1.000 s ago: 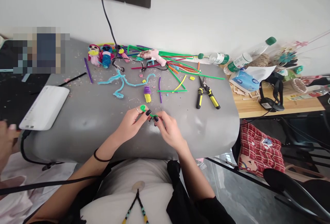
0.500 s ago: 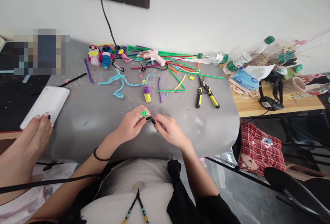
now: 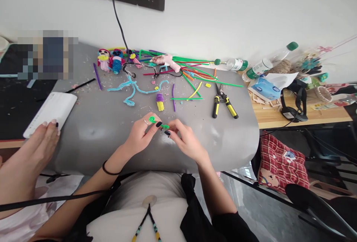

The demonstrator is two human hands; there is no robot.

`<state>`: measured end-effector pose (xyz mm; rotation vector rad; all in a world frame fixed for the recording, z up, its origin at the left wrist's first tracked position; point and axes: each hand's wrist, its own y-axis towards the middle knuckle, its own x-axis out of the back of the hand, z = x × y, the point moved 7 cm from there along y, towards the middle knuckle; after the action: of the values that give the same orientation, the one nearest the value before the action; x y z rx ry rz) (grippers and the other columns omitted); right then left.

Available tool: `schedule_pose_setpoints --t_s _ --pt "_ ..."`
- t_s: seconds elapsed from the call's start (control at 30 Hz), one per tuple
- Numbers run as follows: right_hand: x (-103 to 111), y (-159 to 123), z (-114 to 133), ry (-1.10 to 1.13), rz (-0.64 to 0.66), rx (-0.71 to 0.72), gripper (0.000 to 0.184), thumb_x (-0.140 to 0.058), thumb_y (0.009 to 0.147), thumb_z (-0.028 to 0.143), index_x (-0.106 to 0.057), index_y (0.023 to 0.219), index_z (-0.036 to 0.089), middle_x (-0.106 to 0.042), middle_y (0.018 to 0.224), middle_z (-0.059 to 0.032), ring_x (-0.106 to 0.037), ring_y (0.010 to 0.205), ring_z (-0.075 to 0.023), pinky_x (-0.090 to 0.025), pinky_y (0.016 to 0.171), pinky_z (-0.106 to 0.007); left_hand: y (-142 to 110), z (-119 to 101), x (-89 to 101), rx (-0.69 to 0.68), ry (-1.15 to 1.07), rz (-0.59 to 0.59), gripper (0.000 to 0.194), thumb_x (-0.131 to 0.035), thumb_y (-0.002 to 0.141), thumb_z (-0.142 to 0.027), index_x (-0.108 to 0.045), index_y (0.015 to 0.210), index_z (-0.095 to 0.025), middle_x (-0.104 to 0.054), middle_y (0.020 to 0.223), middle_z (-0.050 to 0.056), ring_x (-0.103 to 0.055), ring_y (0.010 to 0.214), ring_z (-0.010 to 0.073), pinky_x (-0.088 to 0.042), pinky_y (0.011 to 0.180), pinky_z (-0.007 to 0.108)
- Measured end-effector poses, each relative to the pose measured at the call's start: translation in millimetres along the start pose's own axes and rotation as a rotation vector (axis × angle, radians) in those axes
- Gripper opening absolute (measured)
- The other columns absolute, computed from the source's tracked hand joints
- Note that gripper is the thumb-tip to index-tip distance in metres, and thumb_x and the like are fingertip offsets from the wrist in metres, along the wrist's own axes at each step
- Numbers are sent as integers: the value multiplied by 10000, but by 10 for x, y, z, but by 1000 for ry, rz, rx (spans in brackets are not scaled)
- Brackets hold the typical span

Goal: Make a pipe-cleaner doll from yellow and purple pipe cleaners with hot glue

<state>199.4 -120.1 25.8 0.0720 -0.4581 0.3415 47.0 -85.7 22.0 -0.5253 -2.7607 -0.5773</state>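
Note:
A green pipe cleaner (image 3: 152,119), coiled into a small spiral at each end, spans the gap between my two hands above the grey table mat. My left hand (image 3: 142,132) pinches it between thumb and forefinger near the left coil. At the right coil, the thumb and fingertips of my right hand (image 3: 185,138) close on the pipe cleaner. Just beyond my hands stands a small purple and yellow pipe-cleaner piece (image 3: 160,102). Behind it lies a light blue branching pipe-cleaner figure (image 3: 131,85).
Yellow-black pliers (image 3: 222,102) lie to the right. A pink glue gun (image 3: 167,63) rests among loose pipe cleaners, with small dolls (image 3: 115,63) beside them. Bottles and a tissue pack (image 3: 264,86) crowd the wooden table. Another person's hand (image 3: 44,141) rests on a white box (image 3: 52,112) at left.
The green pipe cleaner now shows a coil at both ends, where my fingers hid the right one before. My right hand's fingers have lifted and loosened slightly.

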Motion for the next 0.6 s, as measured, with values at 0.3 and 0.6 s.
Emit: schedule_pose_setpoints --t_s 0.3,0.6 --pt "-128 -16 12 101 -181 53 220 -417 1086 345 -505 920 230 -561 788 10 -494 682 -130 -410 666 -249 51 17 13 158 -161 -48 399 -546 1049 -497 -613 792 -199 -614 737 10 -555 680 155 -447 668 291" --pt "-73 50 75 4 -132 83 191 -396 1091 305 -494 944 231 -544 783 12 -452 658 -126 -377 655 -248 105 12 71 215 -146 -10 413 -578 1023 -521 -642 785 -189 -624 731 11 -578 692 156 -457 680 279"
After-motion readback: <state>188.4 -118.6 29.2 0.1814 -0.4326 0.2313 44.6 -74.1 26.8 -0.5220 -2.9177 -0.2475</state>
